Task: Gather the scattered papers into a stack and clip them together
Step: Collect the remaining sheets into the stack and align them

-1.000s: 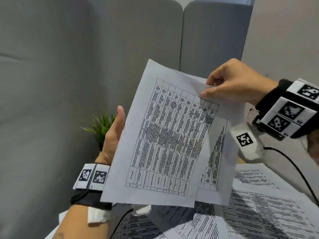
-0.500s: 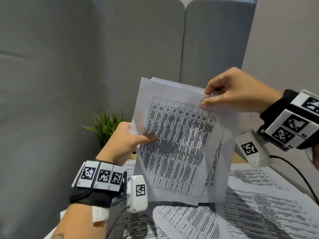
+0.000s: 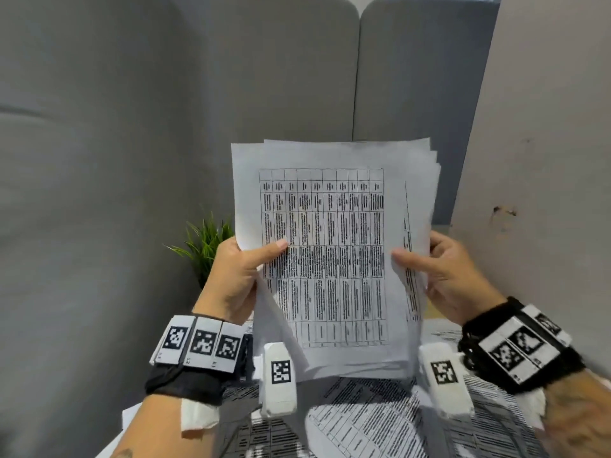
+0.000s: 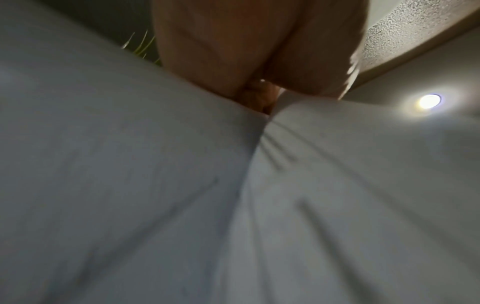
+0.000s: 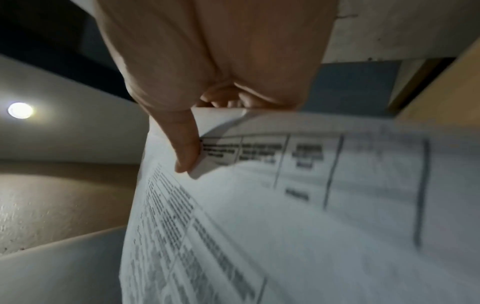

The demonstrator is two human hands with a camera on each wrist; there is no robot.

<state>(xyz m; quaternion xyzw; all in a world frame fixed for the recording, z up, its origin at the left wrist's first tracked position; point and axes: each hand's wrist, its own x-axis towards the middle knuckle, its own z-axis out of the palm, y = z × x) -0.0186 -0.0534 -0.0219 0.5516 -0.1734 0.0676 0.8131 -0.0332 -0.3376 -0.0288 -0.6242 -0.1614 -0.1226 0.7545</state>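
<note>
**Papers held upright in both hands**

Grey padded panels [image 3: 132, 143] fill the background, with a small green plant [image 3: 206, 241] low against them and a pale wall [image 3: 545, 160] to the right. Held upright before them is the stack of papers [image 3: 330, 259], its printed table facing the camera and its edges unevenly aligned (several sheets fan out at the top right). The left hand [image 3: 236, 279] grips the stack's left edge, thumb across the front. The right hand [image 3: 446, 269] grips the right edge, thumb likewise pressed on the front, fingers behind. Beneath the stack, loose printed sheets [image 3: 363, 421] lie spread on the table.
</note>
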